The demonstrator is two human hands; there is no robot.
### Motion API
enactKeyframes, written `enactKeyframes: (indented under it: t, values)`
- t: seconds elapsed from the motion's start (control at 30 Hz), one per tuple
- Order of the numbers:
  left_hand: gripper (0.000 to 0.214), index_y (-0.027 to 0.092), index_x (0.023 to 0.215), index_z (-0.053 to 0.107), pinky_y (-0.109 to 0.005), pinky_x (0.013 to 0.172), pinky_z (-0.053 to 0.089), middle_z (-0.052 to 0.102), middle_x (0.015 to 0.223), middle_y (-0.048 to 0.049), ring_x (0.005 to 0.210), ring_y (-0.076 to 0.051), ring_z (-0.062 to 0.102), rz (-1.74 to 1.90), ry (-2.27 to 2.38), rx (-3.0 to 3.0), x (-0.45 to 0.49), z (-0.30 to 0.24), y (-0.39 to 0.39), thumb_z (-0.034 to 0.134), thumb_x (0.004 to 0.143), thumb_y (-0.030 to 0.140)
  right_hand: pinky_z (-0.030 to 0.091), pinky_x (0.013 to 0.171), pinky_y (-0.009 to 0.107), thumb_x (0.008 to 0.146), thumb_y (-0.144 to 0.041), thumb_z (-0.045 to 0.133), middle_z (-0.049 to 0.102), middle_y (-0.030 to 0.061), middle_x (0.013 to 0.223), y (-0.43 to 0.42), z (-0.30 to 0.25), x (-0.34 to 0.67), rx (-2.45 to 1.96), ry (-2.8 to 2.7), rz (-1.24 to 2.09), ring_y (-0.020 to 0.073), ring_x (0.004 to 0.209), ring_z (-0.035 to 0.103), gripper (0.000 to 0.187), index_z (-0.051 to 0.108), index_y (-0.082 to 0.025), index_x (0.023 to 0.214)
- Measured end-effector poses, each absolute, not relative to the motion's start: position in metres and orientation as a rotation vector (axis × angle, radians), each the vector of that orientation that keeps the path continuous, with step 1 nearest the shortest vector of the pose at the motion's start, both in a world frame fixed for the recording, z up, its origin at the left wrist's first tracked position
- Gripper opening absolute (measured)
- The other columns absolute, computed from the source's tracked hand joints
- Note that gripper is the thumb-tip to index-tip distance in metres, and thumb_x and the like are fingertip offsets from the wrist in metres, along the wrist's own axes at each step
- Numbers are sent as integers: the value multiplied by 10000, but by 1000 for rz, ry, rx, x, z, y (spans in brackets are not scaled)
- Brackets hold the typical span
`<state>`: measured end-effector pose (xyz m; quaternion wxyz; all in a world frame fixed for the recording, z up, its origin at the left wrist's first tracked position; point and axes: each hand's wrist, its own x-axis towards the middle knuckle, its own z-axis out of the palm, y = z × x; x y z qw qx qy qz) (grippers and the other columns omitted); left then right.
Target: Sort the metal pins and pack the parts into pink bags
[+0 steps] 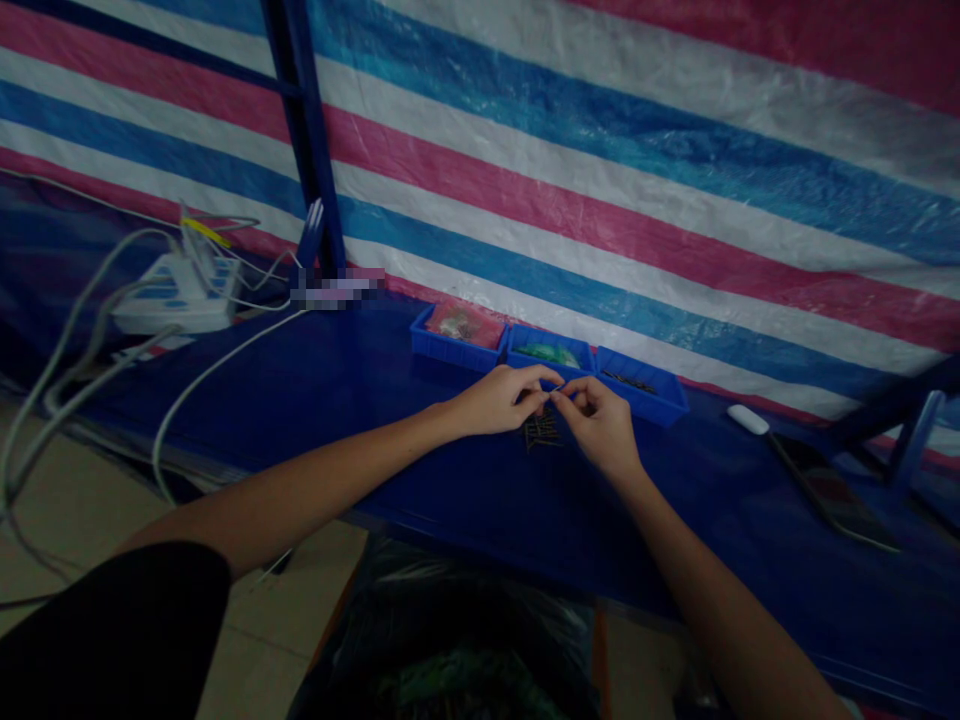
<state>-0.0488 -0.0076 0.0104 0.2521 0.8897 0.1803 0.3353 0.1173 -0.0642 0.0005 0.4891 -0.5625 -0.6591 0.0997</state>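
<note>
Head view: left hand point(495, 400), right hand point(600, 425) pinched together above dark parts point(541, 433)

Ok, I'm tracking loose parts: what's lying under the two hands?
A small pile of thin dark pieces lies on the blue table beneath the left hand and right hand; the hands cover part of it.

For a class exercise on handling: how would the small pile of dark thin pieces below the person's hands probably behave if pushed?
The pile of dark pieces looks loose, so a push would probably scatter it across the blue table. The pieces seem thin and small, likely light: the left hand and right hand appear to pinch one piece with fingertips alone.
</note>
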Motion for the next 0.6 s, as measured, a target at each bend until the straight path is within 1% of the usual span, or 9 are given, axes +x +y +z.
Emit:
enactKeyframes:
  t: [0.2, 0.33, 0.43, 0.5, 0.6]
  values:
    - [301, 100, 1153, 501, -218, 559, 432, 676, 708, -20, 608, -115, 613, 929, 512, 2373, -47, 7, -9, 469, 871, 200, 293, 466, 219, 771, -355, 586, 379, -106, 474, -66, 2, 118, -1387, -1653, 133, 82, 416, 370, 201, 563, -174, 856]
    - [380, 100, 1249, 416, -222, 582, 437, 674, 730, -21, 638, -118, 619, 935, 500, 2346, -47, 6, -8, 455, 886, 205, 309, 475, 216, 789, -322, 572, 397, -101, 500, -68, 5, 118, -1362, -1702, 67, 88, 433, 392, 229, 553, -171, 960]
    - [396, 112, 1277, 375, -219, 584, 430, 666, 734, -15, 634, -112, 606, 919, 485, 2353, -48, 7, -7, 438, 893, 186, 333, 491, 217, 809, -298, 552, 417, -89, 516, -69, 7, 120, -1343, -1774, 25, 96, 451, 413, 242, 561, -183, 1021]
    - [392, 115, 1280, 362, -219, 592, 428, 662, 738, -13, 637, -109, 600, 889, 472, 2368, -49, 9, -7, 424, 898, 175, 352, 516, 223, 829, -287, 531, 442, -73, 535, -68, 7, 122, -1342, -1844, -11, 102, 476, 437, 212, 585, -197, 1014]
    - [402, 117, 1291, 342, -219, 602, 426, 662, 747, -15, 638, -105, 591, 854, 463, 2379, -49, 12, -8, 413, 897, 164, 364, 548, 235, 843, -285, 523, 493, -42, 582, -67, 7, 126, -1350, -1917, -95, 116, 524, 479, 151, 616, -201, 927]
